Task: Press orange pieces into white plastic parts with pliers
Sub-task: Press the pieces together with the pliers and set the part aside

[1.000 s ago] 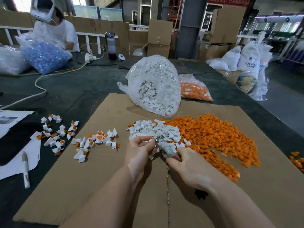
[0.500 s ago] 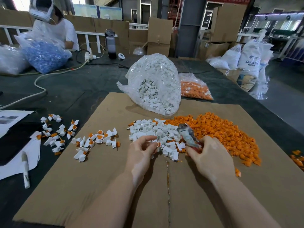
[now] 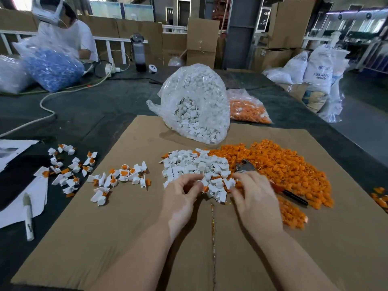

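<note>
Here, my left hand (image 3: 183,196) pinches a white part (image 3: 206,189) w/ orange insert; right hand (image 3: 253,193), fingers loosely curled, holds nothing; pliers (image 3: 273,181) lie on the orange pile (image 3: 294,175).

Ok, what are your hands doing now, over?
Left hand and right hand both picking at the white parts. Pliers lie on the orange pieces, partly behind the right hand. Nothing in the way.

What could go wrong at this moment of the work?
1. The pliers lie on the orange pile, partly behind the right hand; a sweep of that hand might bury them or push them aside.
2. The white pile touches the orange pile, so loose parts could mix.
3. Both hands, the left hand too, pick among small parts; one might slip and scatter.
</note>
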A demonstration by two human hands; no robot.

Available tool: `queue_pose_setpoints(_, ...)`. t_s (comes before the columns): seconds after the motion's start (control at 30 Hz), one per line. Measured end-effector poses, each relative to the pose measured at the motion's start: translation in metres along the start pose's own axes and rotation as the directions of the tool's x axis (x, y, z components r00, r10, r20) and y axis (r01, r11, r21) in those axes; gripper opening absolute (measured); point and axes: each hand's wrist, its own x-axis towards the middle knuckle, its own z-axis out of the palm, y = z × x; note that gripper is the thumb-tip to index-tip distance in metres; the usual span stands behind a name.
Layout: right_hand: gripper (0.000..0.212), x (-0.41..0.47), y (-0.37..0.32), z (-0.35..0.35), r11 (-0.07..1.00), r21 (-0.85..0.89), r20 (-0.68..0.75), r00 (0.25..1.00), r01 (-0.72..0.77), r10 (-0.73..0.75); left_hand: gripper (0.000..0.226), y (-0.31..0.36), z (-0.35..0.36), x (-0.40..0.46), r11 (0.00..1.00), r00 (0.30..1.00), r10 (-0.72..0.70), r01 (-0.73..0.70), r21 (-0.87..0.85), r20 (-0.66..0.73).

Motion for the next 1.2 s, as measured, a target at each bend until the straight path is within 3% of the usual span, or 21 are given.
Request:
queue_pose_setpoints(0.1,0.027,-0.009,-0.019,0.008,0.956,0.26,-0.057,0.99,0.136,-0.126,0.015,0.001,0.0,-0.001,1.0,0.999,0.017,-0.017,0.015,0.031)
queue_pose_setpoints(0.2,0.02,-0.013,-0.026,0.013,0.923,0.35,-0.034,0.987,0.16,-0.158,0.02,0.002,-0.001,-0.003,1.0,0.997,0.017,-0.018,0.014,0.073)
queue_pose_setpoints(0.43,0.007,-0.014,-0.026,0.012,0.916,0.399,-0.016,0.999,0.033,-0.029,0.037,0.003,0.0,-0.011,0.997,0.981,0.049,-0.059,0.046,0.188)
queue_pose_setpoints(0.73,0.008,-0.015,-0.026,0.011,0.924,0.382,0.021,1.0,0.01,-0.019,0.027,0.002,0.001,-0.013,0.958,0.976,0.141,-0.176,0.225,0.165)
queue_pose_setpoints(0.87,0.004,-0.015,-0.024,0.011,0.913,0.407,-0.024,1.0,0.0,0.01,0.028,0.003,0.001,-0.013,0.977,0.982,0.136,-0.155,0.145,0.131)
queue_pose_setpoints(1.0,0.004,-0.016,-0.02,0.01,0.87,0.475,-0.088,0.977,-0.13,0.194,0.023,0.003,0.0,-0.012,0.996,0.995,0.09,-0.09,0.009,0.031)
queue_pose_setpoints(1.1,0.005,-0.017,-0.019,0.01,0.879,0.44,-0.13,0.955,-0.185,0.266,0.018,-0.001,-0.003,-0.01,0.998,0.977,0.041,-0.052,-0.045,-0.208)
queue_pose_setpoints(1.2,0.004,-0.016,-0.016,0.01,0.887,0.351,-0.175,0.91,-0.3,0.376,0.022,-0.003,-0.008,-0.006,0.998,0.906,-0.043,0.016,-0.066,-0.422)
